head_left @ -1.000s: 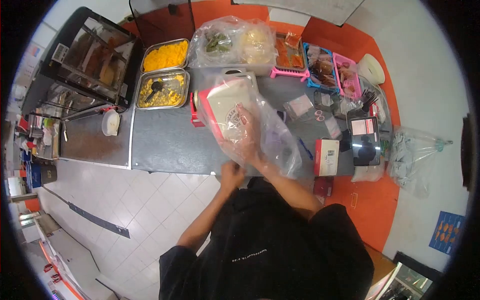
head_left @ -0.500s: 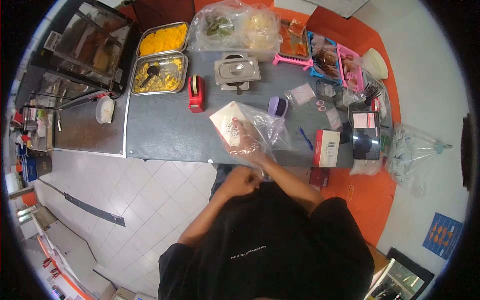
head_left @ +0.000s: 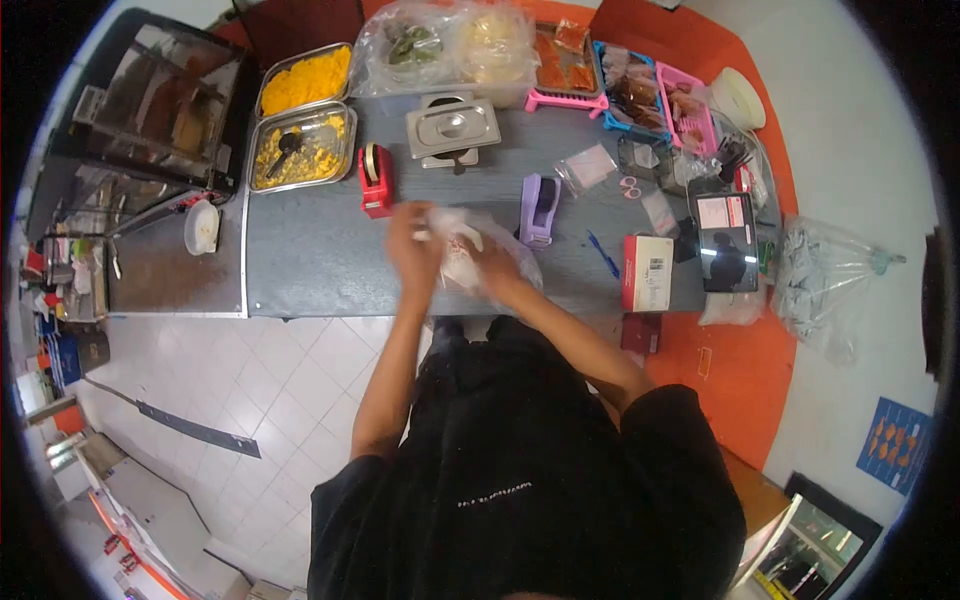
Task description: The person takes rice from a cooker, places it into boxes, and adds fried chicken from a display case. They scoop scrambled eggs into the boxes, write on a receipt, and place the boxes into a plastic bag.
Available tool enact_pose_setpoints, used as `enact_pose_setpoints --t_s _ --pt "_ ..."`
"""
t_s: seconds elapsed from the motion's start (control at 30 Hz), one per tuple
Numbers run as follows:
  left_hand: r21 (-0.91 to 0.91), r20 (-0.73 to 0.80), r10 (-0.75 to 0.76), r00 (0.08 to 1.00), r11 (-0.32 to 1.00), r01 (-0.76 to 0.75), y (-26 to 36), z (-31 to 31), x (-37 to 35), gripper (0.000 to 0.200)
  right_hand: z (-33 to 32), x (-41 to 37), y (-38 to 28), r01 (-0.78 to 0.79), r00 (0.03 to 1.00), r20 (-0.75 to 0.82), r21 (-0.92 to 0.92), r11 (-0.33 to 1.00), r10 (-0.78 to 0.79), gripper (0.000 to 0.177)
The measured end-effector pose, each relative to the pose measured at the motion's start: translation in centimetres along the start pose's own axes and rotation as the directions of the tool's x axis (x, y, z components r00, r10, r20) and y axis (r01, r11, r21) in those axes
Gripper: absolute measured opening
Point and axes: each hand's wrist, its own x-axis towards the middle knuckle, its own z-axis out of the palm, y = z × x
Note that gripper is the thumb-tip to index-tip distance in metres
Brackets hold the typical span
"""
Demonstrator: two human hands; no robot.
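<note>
A white paper packet (head_left: 458,262) with reddish print lies inside a clear plastic bag (head_left: 522,268) near the front edge of the grey table (head_left: 325,250). My left hand (head_left: 413,248) is closed at the bag's left side, its fingers bent over the upper edge and a little blurred. From the right, my right hand (head_left: 492,264) grips the packet through the plastic. Just beyond the hands stand a red tape dispenser (head_left: 375,182) on the left and a purple tape dispenser (head_left: 540,210) on the right.
Along the back are trays of yellow food (head_left: 305,82), a lidded steel container (head_left: 453,126), bagged food (head_left: 410,50) and coloured baskets (head_left: 632,85). To the right lie a blue pen (head_left: 604,254), a red-and-white box (head_left: 650,274) and a tablet (head_left: 728,240).
My left hand has risen from near my waist to the left side of the bag. The packet has turned and sits closer to me. The bag no longer covers the purple dispenser.
</note>
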Motion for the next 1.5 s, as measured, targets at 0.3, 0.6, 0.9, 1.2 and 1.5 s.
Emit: enact_pose_setpoints --t_s 0.3,0.6,0.9,1.2,1.5 --pt "0.314 0.037 0.164 0.986 0.935 -0.167 3.2 -3.7 -1.7 0.039 -3.5 -0.3 0.9 -0.183 0.921 0.377 0.186 0.965 0.102 0.068" --pt "-0.104 0.139 -0.223 0.965 0.966 0.238 2.7 -4.3 -3.3 0.008 -4.7 0.2 0.6 -0.240 0.919 0.336 0.060 0.969 0.206 0.089" --pt "-0.319 0.766 -0.544 0.341 0.138 0.938 -6.9 -5.3 -11.7 0.036 -4.9 0.8 2.4 -0.135 0.938 0.327 0.047 0.990 0.113 0.099" --pt "-0.192 0.892 -0.438 0.112 -0.142 0.971 -6.6 4.0 -13.2 0.036 -4.9 1.6 -1.4 -0.435 0.887 0.296 0.279 0.856 0.354 0.103" --pt "-0.392 0.597 -0.696 0.399 0.181 0.902 -7.9 1.3 -15.0 0.030 -0.8 3.4 1.1 -0.239 0.954 0.233 0.226 0.944 0.186 0.096"
